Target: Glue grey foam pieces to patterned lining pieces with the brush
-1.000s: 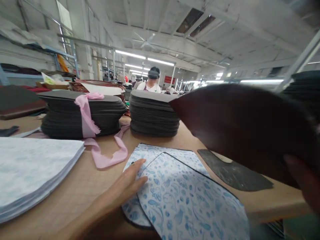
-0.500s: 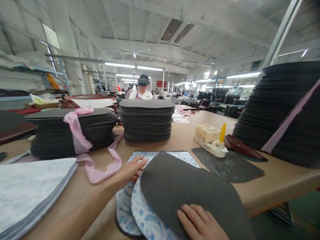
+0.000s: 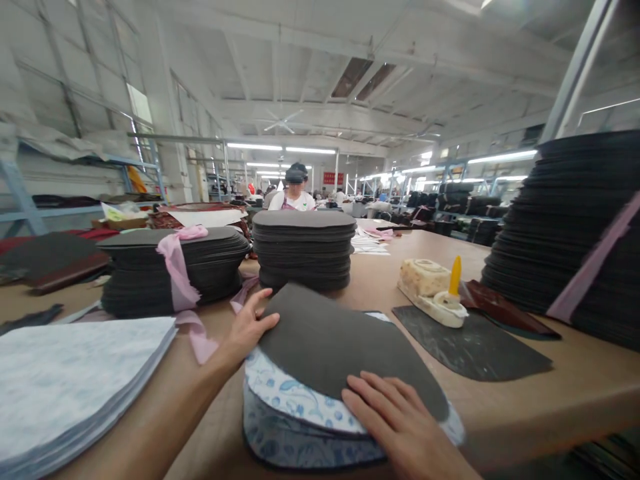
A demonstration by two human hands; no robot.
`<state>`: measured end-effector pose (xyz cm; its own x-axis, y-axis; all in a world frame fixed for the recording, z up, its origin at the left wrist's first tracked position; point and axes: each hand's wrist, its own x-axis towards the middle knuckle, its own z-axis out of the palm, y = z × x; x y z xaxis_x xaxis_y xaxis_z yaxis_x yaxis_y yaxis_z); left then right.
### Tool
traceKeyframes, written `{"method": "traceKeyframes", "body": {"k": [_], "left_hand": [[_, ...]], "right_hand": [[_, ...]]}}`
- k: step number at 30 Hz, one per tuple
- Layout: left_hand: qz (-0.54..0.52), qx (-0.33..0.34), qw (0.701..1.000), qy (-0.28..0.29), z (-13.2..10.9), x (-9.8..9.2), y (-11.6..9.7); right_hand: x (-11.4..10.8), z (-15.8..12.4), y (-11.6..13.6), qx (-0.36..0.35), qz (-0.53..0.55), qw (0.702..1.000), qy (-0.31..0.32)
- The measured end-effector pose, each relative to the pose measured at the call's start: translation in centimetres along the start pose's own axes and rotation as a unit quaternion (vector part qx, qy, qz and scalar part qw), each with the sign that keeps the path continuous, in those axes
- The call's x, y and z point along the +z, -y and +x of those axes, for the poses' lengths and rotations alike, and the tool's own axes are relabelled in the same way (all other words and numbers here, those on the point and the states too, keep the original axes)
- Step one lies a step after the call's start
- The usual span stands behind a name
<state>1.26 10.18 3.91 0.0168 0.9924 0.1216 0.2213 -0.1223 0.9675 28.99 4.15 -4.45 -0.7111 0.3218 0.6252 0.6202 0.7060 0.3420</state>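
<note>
A dark grey, round-cornered sheet [image 3: 330, 340] lies askew over a blue-and-white patterned piece [image 3: 300, 393] of similar outline. Below that is another patterned piece [image 3: 310, 440] with a dark edge. At the grey sheet's far left corner is my left hand [image 3: 250, 327], thumb and index finger spread; its other fingers are partly hidden. My right hand [image 3: 387, 410] rests flat on the sheet's near side, fingers stretched out and touching the patterned piece too. Just beyond the sheet stands a stack of dark grey sheets [image 3: 303, 253].
A second dark stack [image 3: 220, 270] with a pink strip [image 3: 180, 273] stands left, a tall one [image 3: 565, 227] right. White patterned sheets [image 3: 75, 373] lie front left. A crusted white container [image 3: 430, 293] with a yellow stick [image 3: 455, 275] sits on a dark mat [image 3: 480, 347]. A person [image 3: 297, 193] is beyond.
The grey sheet has turned and shifted left and away from me, showing more of the patterned pieces at the near side. Both hands have moved with it, and the view has shifted slightly.
</note>
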Motion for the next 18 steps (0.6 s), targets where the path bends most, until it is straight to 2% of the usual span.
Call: {"method": "traceKeyframes", "body": {"k": [3, 5, 6, 8, 10, 12, 13, 16, 18], "left_hand": [[0.081, 0.022, 0.993, -0.079, -0.7, -1.9, 3.3], [0.112, 0.051, 0.985, -0.117, -1.0, -2.2, 4.4], [0.125, 0.066, 0.982, -0.124, -1.1, -2.0, 4.6], [0.16, 0.093, 0.976, -0.111, -1.1, -0.8, 4.3], [0.214, 0.115, 0.967, -0.078, -1.0, 0.7, 3.9], [0.255, 0.133, 0.955, -0.067, -0.7, 1.8, 4.2], [0.268, 0.147, 0.949, -0.079, -0.4, 2.0, 4.7], [0.299, 0.264, 0.909, -0.118, 0.6, 1.7, 7.0], [0.313, 0.351, 0.876, -0.108, 1.2, 1.3, 8.8]], "right_hand": [[1.8, 1.4, -1.0, -0.042, 0.041, 0.997, 0.05], [1.5, 2.7, -1.8, -0.065, 0.093, 0.989, 0.098], [1.0, 3.6, -2.3, -0.052, 0.125, 0.983, 0.121], [-0.4, 5.7, -3.7, 0.016, 0.18, 0.974, 0.14], [-1.2, 8.4, -5.5, 0.089, 0.194, 0.97, 0.115], [-1.1, 11.7, -8.0, 0.114, 0.175, 0.974, 0.082], [-0.7, 13.5, -9.4, 0.112, 0.158, 0.978, 0.074], [1.2, 19.0, -13.9, 0.107, 0.079, 0.99, 0.041], [2.8, 22.2, -16.6, 0.125, 0.056, 0.99, 0.026]]}}
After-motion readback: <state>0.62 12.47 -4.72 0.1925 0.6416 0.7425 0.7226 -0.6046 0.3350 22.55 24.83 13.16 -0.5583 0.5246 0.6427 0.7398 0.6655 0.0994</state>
